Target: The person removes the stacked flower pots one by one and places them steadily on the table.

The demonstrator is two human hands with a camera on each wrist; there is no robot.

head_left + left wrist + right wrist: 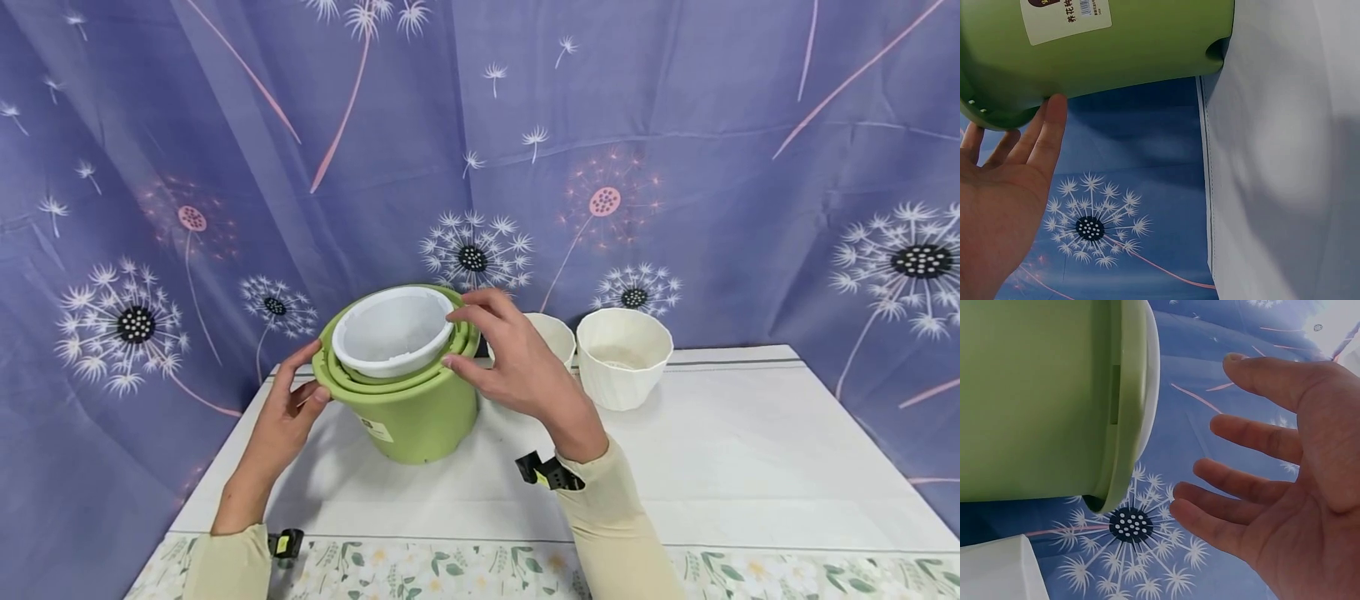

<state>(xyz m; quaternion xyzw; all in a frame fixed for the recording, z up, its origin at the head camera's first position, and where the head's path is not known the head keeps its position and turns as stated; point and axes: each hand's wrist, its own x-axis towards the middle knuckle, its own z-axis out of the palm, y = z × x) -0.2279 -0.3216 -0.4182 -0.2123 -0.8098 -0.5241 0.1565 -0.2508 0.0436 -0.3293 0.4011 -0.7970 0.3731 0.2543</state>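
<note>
A green flower pot (423, 421) with a paper label stands on the table, with a second green rim (352, 379) nested inside it. Innermost sits a white pot (393, 354), its rim above the green ones. At the left side my left hand (281, 425) holds the outer pot's rim, thumb low and fingers near the top edge; some fingertips are hidden behind the rim in the left wrist view. My right hand (517, 358) hovers at the right of the nested rims, fingers spread and apart from the pots in the right wrist view.
Two white fluted pots, a nearer one (622, 383) and one partly hidden (551, 333) by the right hand, stand right of the green pot. A blue dandelion-print curtain (712, 208) hangs behind the white-clothed table (750, 450). Flowered cloth (420, 575) lines the front edge.
</note>
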